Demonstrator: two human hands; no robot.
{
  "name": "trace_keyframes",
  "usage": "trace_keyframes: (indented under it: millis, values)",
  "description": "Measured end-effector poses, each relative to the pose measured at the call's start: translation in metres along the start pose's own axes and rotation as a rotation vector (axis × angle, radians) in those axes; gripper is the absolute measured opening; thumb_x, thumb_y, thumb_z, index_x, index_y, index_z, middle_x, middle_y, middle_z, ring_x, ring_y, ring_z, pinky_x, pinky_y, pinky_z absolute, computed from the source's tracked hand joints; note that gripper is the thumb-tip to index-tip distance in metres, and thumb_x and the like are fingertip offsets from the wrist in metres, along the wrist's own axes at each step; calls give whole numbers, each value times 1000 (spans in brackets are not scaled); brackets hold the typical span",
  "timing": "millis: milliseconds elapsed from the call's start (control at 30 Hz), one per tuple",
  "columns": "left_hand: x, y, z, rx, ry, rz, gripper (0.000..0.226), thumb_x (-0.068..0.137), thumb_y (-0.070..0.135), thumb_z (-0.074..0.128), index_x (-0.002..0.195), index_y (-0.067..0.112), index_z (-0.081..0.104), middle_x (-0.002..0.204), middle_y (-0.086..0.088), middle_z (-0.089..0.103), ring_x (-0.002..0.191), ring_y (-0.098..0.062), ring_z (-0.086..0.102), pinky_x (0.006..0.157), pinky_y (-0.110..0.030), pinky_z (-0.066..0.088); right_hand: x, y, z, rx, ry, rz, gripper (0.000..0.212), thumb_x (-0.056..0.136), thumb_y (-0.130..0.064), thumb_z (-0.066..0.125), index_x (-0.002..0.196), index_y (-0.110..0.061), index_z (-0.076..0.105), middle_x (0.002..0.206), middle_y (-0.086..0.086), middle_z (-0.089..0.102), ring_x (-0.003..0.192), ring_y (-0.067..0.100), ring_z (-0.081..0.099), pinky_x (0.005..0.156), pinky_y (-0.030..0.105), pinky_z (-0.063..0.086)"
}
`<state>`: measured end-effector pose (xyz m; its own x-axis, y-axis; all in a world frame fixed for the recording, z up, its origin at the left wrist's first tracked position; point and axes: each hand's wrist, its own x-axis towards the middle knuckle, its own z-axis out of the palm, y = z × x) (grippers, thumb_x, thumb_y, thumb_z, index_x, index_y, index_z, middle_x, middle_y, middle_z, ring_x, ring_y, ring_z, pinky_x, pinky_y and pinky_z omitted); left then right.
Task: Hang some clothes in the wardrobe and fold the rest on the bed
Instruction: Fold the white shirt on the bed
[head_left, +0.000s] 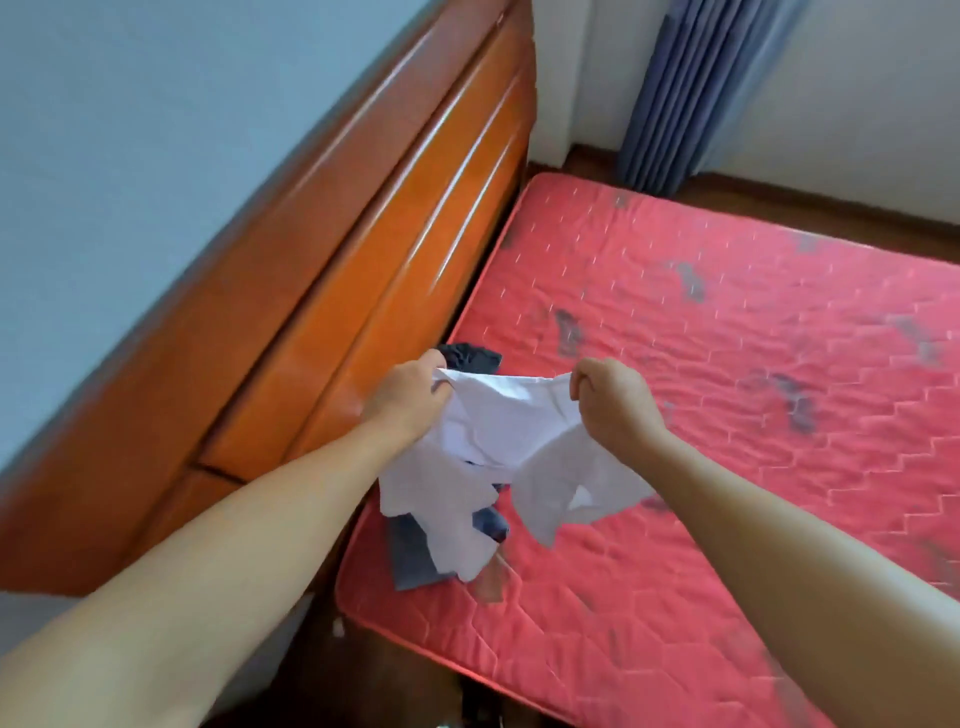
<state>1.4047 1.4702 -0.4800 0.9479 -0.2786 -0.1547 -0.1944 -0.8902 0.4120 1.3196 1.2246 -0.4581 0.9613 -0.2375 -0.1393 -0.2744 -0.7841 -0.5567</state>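
Head view: left hand (410, 397) and right hand (613, 397) each pinch the top edge of a white shirt (498, 447), held above the mattress (727, 415) corner by the headboard (363, 260). Dark clothes (410, 556) lie on the mattress beneath the shirt.

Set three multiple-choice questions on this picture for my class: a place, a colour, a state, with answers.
1. Where do the dark clothes lie?
A. On the floor.
B. On the mattress corner by the headboard.
C. On a chair.

2. What colour is the mattress?
A. Red.
B. Green.
C. White.

3. How is the white garment?
A. Folded flat.
B. On a hanger.
C. Held up unfolded by the left hand and right hand.

Answers: 1 B, they sit on its edge beside the wood; 2 A, its quilted cover is red; 3 C, each hand grips its top edge.
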Motion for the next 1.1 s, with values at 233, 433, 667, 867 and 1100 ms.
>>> trace_keyframes:
  millis: [233, 433, 667, 867, 1100]
  values:
    - [14, 74, -130, 125, 186, 137, 22, 95, 34, 47, 96, 18, 62, 105, -12, 63, 99, -36, 61, 75, -38, 48, -11, -80, -166, -335, 177, -204, 25, 101, -13, 42, 103, -14, 67, 107, 9, 61, 98, 32, 61, 81, 38, 52]
    - [1, 143, -199, 66, 335, 219, 25, 87, 29, 62, 109, 17, 63, 110, -14, 56, 96, -35, 60, 80, -36, 47, -29, -138, -269, 125, 473, -207, 37, 86, 2, 41, 71, -17, 69, 72, -2, 62, 67, 16, 55, 63, 25, 38]
    - [-55, 250, -207, -641, -94, 553, 30, 97, 40, 61, 114, 16, 60, 100, -4, 69, 88, -17, 69, 78, -36, 59, -55, -165, -340, 623, 507, -81, 40, 85, 9, 38, 70, -10, 68, 67, 9, 63, 51, 20, 61, 44, 28, 51]
    - [-80, 307, -178, -639, -181, 564, 29, 96, 26, 66, 121, 13, 63, 107, -1, 72, 97, -17, 70, 87, -36, 60, -83, -158, -376, 1004, 456, 53, 31, 95, 12, 42, 78, -3, 64, 86, 16, 61, 65, 31, 65, 52, 42, 62]
    - [-69, 314, -194, -813, 27, 432, 21, 85, 27, 60, 95, 9, 65, 79, -4, 61, 71, -15, 54, 63, -31, 46, -105, -81, -419, 839, 531, 94, 26, 91, 4, 49, 105, -1, 71, 91, 11, 68, 79, 25, 67, 66, 37, 62]
